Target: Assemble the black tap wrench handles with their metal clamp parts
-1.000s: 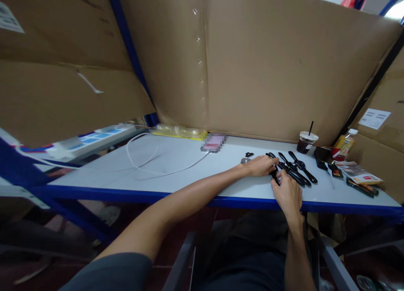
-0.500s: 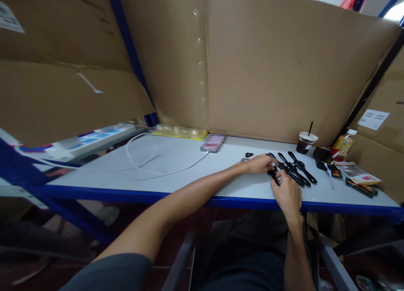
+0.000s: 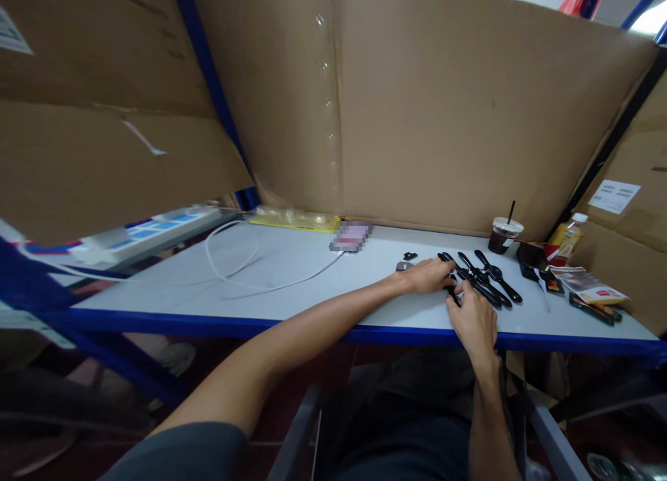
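Observation:
Several black strap-like pieces (image 3: pixel 490 279) lie side by side on the grey table (image 3: pixel 292 279) near its front edge. My left hand (image 3: pixel 430 274) rests on the leftmost black piece (image 3: pixel 452 288), fingers curled over its upper end. My right hand (image 3: pixel 473 318) meets it from the near side, fingers closed on the lower end of the same piece. Two small dark parts (image 3: pixel 406 261) sit just beyond my left hand.
A white cable (image 3: pixel 244 265) loops across the table to a blurred pink object (image 3: pixel 351 235). An iced drink cup with straw (image 3: pixel 504 234), a yellow bottle (image 3: pixel 567 238) and printed packets (image 3: pixel 588 290) stand at right. Cardboard walls surround the table.
Both hands stay on the leftmost black piece with only slight finger shifts. The view has drifted a little.

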### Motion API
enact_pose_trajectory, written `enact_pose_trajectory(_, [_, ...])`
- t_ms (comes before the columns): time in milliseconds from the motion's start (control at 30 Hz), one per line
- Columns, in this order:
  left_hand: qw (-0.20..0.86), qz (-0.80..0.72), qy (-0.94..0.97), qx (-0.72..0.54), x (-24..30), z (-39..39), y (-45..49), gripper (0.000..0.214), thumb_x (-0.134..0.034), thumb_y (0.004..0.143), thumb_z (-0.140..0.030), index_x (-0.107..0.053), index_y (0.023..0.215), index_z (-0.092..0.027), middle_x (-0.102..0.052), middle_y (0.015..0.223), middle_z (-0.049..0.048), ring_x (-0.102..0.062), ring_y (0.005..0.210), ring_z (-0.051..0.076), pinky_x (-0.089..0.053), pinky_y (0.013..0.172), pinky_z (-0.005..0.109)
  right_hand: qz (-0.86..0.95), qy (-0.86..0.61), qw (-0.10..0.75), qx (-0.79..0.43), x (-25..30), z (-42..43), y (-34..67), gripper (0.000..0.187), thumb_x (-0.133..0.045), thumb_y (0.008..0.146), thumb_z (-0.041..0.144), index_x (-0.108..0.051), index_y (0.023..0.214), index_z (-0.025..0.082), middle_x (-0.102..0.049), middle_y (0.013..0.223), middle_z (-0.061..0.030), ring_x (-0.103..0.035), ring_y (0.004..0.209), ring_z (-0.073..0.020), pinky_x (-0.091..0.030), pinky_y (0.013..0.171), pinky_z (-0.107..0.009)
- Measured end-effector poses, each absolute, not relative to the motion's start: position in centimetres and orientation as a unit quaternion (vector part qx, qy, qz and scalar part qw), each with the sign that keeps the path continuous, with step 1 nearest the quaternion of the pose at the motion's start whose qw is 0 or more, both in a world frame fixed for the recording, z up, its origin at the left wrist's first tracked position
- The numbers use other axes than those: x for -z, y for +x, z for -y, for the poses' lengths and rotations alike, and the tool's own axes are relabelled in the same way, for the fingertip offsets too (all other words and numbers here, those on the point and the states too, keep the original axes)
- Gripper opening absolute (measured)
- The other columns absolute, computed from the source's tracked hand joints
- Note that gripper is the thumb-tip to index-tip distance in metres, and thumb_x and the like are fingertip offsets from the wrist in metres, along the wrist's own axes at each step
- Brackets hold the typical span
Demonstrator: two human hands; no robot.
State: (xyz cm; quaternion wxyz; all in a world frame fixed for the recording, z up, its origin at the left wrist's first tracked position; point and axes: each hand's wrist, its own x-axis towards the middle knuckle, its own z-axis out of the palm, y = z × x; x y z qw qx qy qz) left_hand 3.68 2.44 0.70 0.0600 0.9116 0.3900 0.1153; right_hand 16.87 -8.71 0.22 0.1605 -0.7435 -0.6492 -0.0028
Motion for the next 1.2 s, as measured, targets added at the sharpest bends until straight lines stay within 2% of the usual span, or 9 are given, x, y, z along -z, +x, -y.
enact_pose_trajectory(133, [0.042, -0.427, 0.898, -0.096, -1.0, -1.4, 4.0, 0.037, -0.049, 0.102, -0.047, -0.064, 0.117, -0.017, -0.073, 0.098, 0.0144, -0.073, 0.094, 0.031, -0.053, 0.079, 0.036, 0.652, -0.739, 0.167, -0.002, -0.3, 8.7, 16.9, 0.018, -0.054, 0.099, 0.033, -0.061, 0.113, 0.024, -0.076, 0.1, -0.0059, -0.072, 0.096, -0.025, -0.037, 0.072, -0.032])
enact_pose_trajectory(333, [0.055, -0.463, 0.877, -0.116, -0.9, -0.8, 4.5, 0.044, -0.053, 0.097, -0.056, -0.068, 0.115, -0.019, -0.074, 0.1, 0.0159, -0.072, 0.099, 0.035, -0.055, 0.082, 0.041, 0.649, -0.738, 0.185, 0.006, 0.0, 8.7, 17.0, 0.014, -0.056, 0.098, 0.032, -0.062, 0.108, 0.023, -0.074, 0.102, -0.0047, -0.07, 0.095, -0.0225, -0.036, 0.07, -0.031])
enact_pose_trajectory(533, [0.066, -0.491, 0.859, -0.127, -1.1, -0.8, 4.8, 0.035, -0.06, 0.093, -0.046, -0.069, 0.116, -0.021, -0.075, 0.1, 0.0147, -0.073, 0.097, 0.033, -0.054, 0.079, 0.037, 0.649, -0.732, 0.205, 0.004, 0.3, 8.5, 17.2, 0.013, -0.058, 0.097, 0.032, -0.062, 0.104, 0.023, -0.071, 0.107, -0.0023, -0.067, 0.091, -0.019, -0.036, 0.07, -0.029])
enact_pose_trajectory(733, [0.089, -0.493, 0.854, -0.14, -1.5, -0.7, 4.5, 0.032, -0.059, 0.095, -0.044, -0.069, 0.115, -0.021, -0.075, 0.099, 0.0128, -0.072, 0.097, 0.03, -0.053, 0.078, 0.034, 0.648, -0.735, 0.2, -0.008, 0.3, 8.4, 17.2, 0.015, -0.057, 0.098, 0.034, -0.063, 0.107, 0.024, -0.071, 0.109, -0.0033, -0.067, 0.091, -0.0185, -0.036, 0.07, -0.029])
enact_pose_trajectory(1000, [0.064, -0.49, 0.862, -0.118, -1.5, -0.6, 4.5, 0.033, -0.054, 0.097, -0.044, -0.063, 0.118, -0.02, -0.074, 0.101, 0.0149, -0.073, 0.095, 0.032, -0.054, 0.077, 0.036, 0.642, -0.747, 0.172, 0.005, 0.3, 8.4, 16.9, 0.02, -0.053, 0.101, 0.037, -0.063, 0.11, 0.023, -0.072, 0.112, -0.0054, -0.068, 0.094, -0.0215, -0.039, 0.074, -0.031])
enact_pose_trajectory(1200, [0.024, -0.474, 0.874, -0.103, -1.4, -0.3, 4.8, 0.03, -0.049, 0.099, -0.034, -0.055, 0.123, -0.015, -0.073, 0.101, 0.018, -0.073, 0.099, 0.036, -0.054, 0.082, 0.042, 0.63, -0.762, 0.15, 0.003, -0.2, 8.7, 16.7, 0.025, -0.053, 0.101, 0.039, -0.063, 0.115, 0.022, -0.073, 0.109, -0.0084, -0.069, 0.098, -0.0243, -0.042, 0.076, -0.032])
